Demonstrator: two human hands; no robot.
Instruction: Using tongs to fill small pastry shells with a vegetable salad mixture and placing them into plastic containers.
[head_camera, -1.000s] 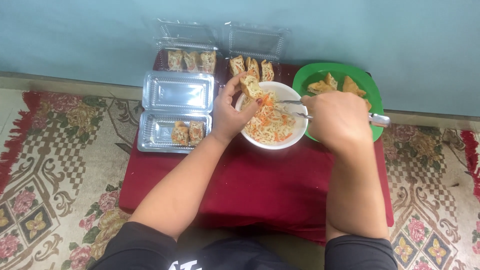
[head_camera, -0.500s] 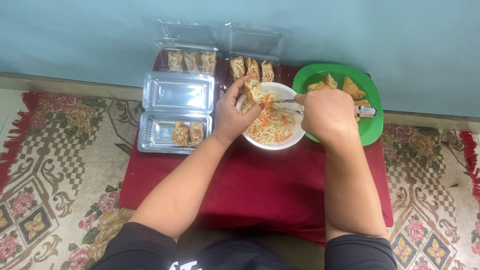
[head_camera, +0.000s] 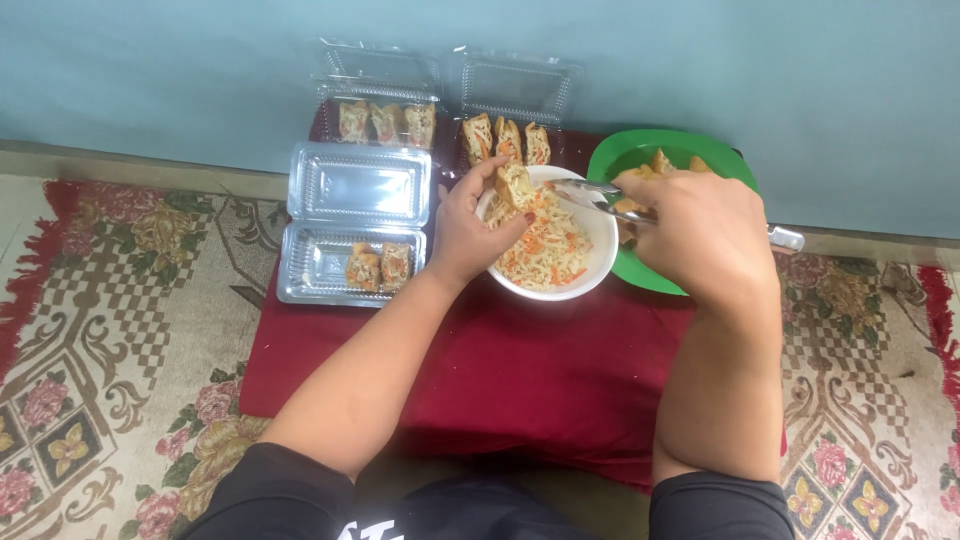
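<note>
Over the white bowl (head_camera: 580, 275) of shredded filling on the red-clothed table (head_camera: 520, 370), the left hand (head_camera: 478, 225) pinches a fried tofu piece (head_camera: 515, 185) between thumb and fingers. The right hand (head_camera: 705, 235) is closed around metal tongs (head_camera: 600, 198), whose tips reach over the bowl toward the piece. A green plate (head_camera: 640, 155) with more pieces sits behind it. Clear plastic boxes (head_camera: 355, 225) with filled pieces lie to the left.
</note>
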